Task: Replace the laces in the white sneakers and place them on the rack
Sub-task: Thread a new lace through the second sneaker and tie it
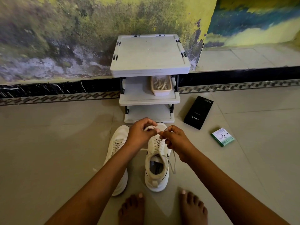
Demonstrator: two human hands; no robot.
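Two white sneakers stand side by side on the floor, toes toward the rack. My left arm crosses the left sneaker [117,143]. Over the toe end of the right sneaker [156,174], my left hand [140,132] pinches a loop of its cream lace [173,161]. My right hand [175,140] pinches the same lace close beside it, fingertips almost touching. A loose lace end hangs down the shoe's right side. The grey three-tier rack [149,98] stands just beyond, against the wall.
A pink tray [160,92] of laces sits on the rack's middle shelf. A black phone box [198,112] and a small green-and-white box [222,136] lie on the tiles to the right. My bare feet [162,208] are at the bottom edge.
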